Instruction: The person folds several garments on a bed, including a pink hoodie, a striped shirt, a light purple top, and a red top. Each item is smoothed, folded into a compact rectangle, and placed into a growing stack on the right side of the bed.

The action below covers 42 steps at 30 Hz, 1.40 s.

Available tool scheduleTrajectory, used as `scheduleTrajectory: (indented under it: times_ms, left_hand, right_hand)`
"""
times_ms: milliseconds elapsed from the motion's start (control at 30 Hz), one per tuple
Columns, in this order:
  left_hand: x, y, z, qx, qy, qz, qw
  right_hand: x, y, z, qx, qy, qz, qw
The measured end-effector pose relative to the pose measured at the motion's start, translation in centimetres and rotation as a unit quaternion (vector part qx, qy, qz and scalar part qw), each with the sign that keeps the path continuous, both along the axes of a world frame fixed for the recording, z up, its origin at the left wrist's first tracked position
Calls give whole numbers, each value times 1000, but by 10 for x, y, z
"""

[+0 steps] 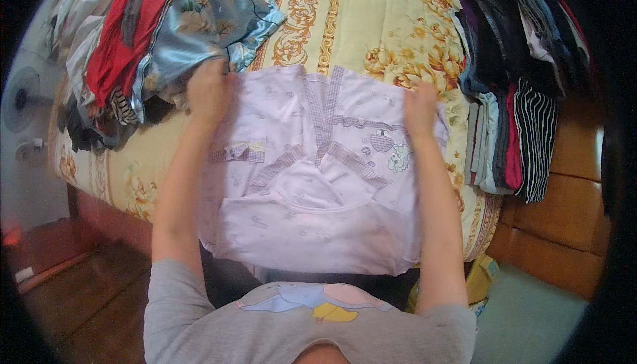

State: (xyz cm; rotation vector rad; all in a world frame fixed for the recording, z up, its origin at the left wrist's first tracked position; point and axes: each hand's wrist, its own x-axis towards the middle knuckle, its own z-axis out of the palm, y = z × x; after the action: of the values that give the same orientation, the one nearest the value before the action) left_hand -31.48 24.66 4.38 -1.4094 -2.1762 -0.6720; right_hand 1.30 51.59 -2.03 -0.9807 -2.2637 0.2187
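Note:
A pale lilac button-front pajama top (378, 231) with checked trim, a pocket and a small animal patch is spread out in front of me, its lower part folded over and hanging towards my lap. Gripping its left side near the far edge is my left hand (209, 92), closed, close to the blue satin cloth. My right hand (420, 109) is closed on the opposite side, level with the patch. Both hands are slightly blurred, and the fingertips are partly hidden.
A yellow floral bedspread (345, 6) covers the bed. Heaped at the far left are loose clothes, including a blue satin garment (192, 32) and a red one (119, 59). Folded clothes (497, 39) stand in rows along the right edge. A fan (23, 95) is at the left.

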Motion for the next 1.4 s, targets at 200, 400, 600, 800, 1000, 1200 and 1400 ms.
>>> scheduleTrajectory:
  times_ms: [200,400,600,800,1000,1200,1400]
  left_hand:
    - [53,76,-24,-128,-119,-50,983]
    - [43,99,-10,-242,-254,-92,932]
    - [52,112,-3,-106,-413,-278,861]
    - [73,141,-44,-236,-259,-234,907]
    - [57,139,-30,-301,-261,-232,887]
    - [35,146,-34,-365,-360,-285,810]
    - [30,144,-39,-283,-456,-312,784]
  right_hand:
    - [-106,-57,-1,-88,-110,46,989]
    - [-97,-45,16,-215,-24,125,968]
    - [-60,-48,29,-191,214,183,940]
    - [-76,-46,44,-226,132,157,952]
    - [-90,-40,44,-192,-12,195,962]
    - [-112,-31,30,-267,-156,247,918]
    - [-129,-18,20,-360,-166,265,879]
